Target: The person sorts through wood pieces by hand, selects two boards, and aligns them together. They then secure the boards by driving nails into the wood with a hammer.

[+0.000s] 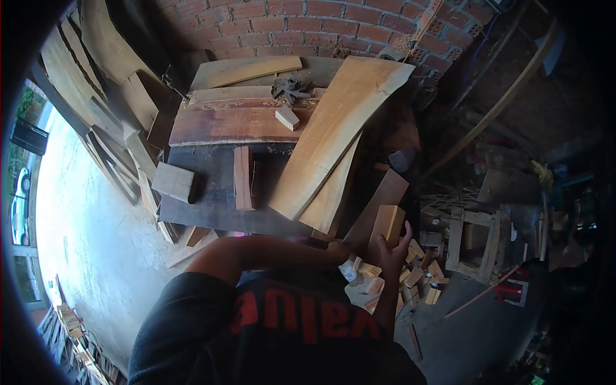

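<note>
Two hands: right hand (pixel 393 252) and left hand (pixel 335 248), both low beside the right corner of the workbench (pixel 192 215).
One wooden block (pixel 387 226): pale, upright, held just off that corner, above the floor scraps.
Right grip: fingers closed round the block's lower end, thumb up its right side.
Left arm: bent at the elbow, forearm reaching across the chest toward the block.
Left grip: cannot tell, the hand is dark and blurred.
Two long planks (pixel 337 131): slanting across the bench.
Three short pieces on the bench: squat block (pixel 173 181), narrow reddish piece (pixel 242 177), small wedge (pixel 287 118).
Many offcuts (pixel 420 269): heaped on the floor, partly hidden behind the right hand.
</note>
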{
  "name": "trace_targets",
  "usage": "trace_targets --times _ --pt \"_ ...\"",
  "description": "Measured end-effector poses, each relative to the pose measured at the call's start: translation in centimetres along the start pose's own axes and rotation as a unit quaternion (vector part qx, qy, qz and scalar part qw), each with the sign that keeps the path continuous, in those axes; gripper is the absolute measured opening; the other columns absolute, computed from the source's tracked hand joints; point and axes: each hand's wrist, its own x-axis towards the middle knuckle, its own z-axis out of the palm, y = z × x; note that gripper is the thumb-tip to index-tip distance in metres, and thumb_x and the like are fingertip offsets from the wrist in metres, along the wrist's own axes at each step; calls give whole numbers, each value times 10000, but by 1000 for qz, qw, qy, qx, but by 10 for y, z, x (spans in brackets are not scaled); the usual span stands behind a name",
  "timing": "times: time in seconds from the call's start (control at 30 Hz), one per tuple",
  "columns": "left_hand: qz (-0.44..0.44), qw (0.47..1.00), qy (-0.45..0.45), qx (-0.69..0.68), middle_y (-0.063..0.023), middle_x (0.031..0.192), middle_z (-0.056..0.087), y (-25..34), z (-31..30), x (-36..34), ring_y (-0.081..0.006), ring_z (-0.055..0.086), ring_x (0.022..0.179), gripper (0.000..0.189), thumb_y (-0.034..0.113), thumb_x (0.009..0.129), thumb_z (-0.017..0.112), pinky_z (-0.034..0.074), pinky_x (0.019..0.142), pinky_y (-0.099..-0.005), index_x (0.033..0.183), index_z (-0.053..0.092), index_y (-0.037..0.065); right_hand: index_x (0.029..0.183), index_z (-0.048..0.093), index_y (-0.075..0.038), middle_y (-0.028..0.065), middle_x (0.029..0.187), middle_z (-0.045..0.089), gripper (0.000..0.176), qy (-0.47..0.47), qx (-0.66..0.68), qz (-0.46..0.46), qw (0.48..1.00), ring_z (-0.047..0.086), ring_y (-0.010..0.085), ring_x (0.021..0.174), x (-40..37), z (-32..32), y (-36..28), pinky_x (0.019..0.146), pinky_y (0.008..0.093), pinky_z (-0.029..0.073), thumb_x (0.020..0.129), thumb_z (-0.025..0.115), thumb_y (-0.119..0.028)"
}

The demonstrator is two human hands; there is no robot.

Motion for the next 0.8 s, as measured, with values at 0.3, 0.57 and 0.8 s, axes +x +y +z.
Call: trace_targets --times 0.3,0.57,0.8 --pt "208 972 -93 53 -107 882 626 -32 -4 36 -228 626 742 406 304 845 692 518 656 -347 1094 592 -1 1432 233 -87 188 1065 622 814 47 -56 -85 994 619 249 1001 -38 -23 40 871 363 482 779 719 -97" --pt "26 953 -32 -300 -97 924 595 41 -10 -39 -170 599 769 330 219 918 611 516 683 -286 1079 537 -59 1404 261 -59 171 1163 561 760 48 97 -51 993 558 255 1086 -47 -26 42 938 368 430 789 705 -98" --pt "115 936 -114 -312 -101 1060 582 55 -30 -80 -189 572 939 391 220 901 627 476 825 -331 1202 485 14 1384 304 -37 178 1305 431 688 77 275 -6 958 450 259 1208 -45 -11 44 988 369 387 808 657 -164"
